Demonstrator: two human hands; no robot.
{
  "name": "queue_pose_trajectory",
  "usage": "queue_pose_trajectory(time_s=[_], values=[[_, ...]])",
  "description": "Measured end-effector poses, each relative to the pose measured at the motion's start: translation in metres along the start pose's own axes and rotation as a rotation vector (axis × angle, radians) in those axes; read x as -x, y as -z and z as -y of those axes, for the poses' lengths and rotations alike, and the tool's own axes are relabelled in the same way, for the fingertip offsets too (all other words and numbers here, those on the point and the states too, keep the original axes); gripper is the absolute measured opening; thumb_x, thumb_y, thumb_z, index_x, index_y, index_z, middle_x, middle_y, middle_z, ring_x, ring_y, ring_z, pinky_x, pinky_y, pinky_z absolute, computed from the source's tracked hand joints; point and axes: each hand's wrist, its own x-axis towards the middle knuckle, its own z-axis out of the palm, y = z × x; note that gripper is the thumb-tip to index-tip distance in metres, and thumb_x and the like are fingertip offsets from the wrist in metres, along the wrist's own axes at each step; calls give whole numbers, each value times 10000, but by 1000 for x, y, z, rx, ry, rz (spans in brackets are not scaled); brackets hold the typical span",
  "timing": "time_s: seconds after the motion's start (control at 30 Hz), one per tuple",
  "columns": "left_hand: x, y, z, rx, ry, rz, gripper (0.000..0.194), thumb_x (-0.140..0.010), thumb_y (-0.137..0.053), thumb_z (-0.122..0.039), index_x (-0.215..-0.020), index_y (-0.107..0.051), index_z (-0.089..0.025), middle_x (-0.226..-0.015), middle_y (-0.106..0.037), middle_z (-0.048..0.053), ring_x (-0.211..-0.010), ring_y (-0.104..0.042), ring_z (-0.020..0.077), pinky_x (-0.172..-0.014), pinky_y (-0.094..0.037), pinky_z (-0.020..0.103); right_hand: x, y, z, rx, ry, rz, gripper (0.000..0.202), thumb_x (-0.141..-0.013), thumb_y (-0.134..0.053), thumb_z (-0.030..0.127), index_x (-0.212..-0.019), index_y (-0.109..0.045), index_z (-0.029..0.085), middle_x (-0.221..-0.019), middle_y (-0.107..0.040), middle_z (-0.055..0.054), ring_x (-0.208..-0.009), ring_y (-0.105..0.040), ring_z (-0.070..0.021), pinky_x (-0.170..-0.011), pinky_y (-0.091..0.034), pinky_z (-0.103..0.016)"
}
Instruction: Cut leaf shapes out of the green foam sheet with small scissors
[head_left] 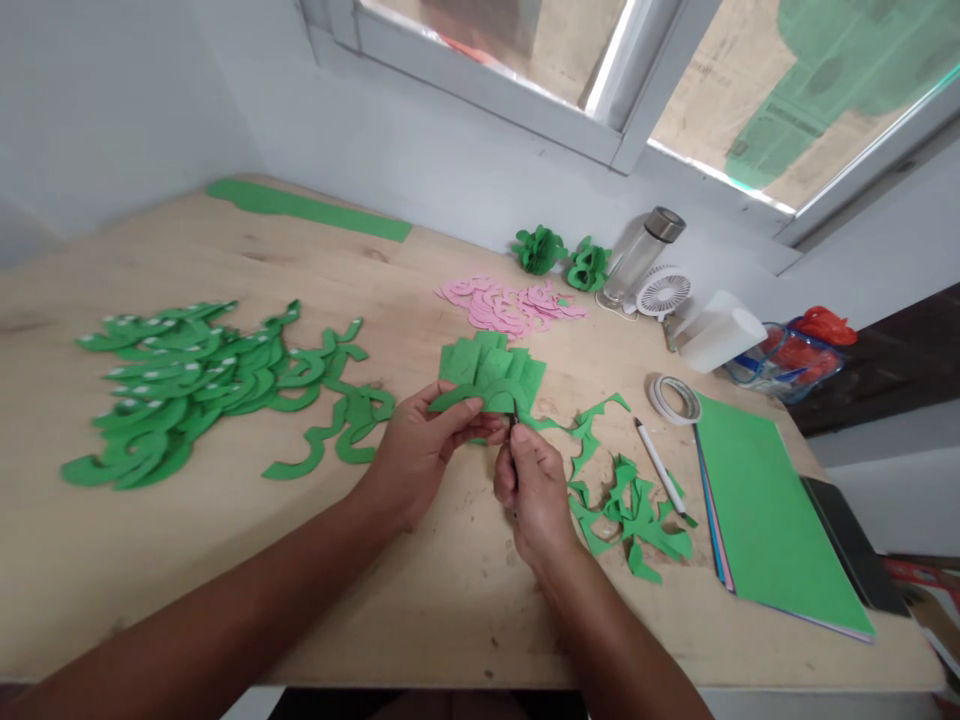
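My left hand (420,440) pinches a green paper piece (457,392) with a curved outline, near the middle of the table. In my right hand (534,480) is a slim dark tool (514,455), most of it hidden by the fingers; its tip meets the right end of the held paper. Just behind both hands lie overlapping green paper pieces (487,360). Green offcuts (630,505) are scattered to the right of my right hand. A large pile of curved green cutouts (187,385) spreads to the left of my left hand.
Pink cutouts (517,305), two green paper balls (538,250), a bottle (645,255) and a small fan (663,291) stand or lie toward the wall. At right are a tape roll (675,399), a white pen (660,466) and stacked coloured sheets (772,510). A green strip (307,208) lies at back left.
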Motion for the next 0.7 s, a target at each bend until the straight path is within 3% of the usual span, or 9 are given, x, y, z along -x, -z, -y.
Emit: queue_pose_trajectory(time_s=[0.43, 0.7], values=[[0, -1, -1, -5, 1, 0, 339, -635, -913, -247, -760, -597, -238, -634, -750, -35, -631, -749, 211, -760, -591, 354, 1, -2, 1, 6, -17, -22, 519, -723, -749, 707, -708, -635, 201, -388, -375, 120, -354, -205, -54, -368, -138, -208], [2, -2, -4, 34, -3, -11, 237, -644, -868, -178, -720, -648, -223, -598, -728, -38, -579, -688, 167, -662, -555, 290, 3, -4, 2, -17, -46, -23, 505, -710, -762, 690, -710, -624, 204, -392, -377, 121, -363, -210, -57, -369, -145, -208]])
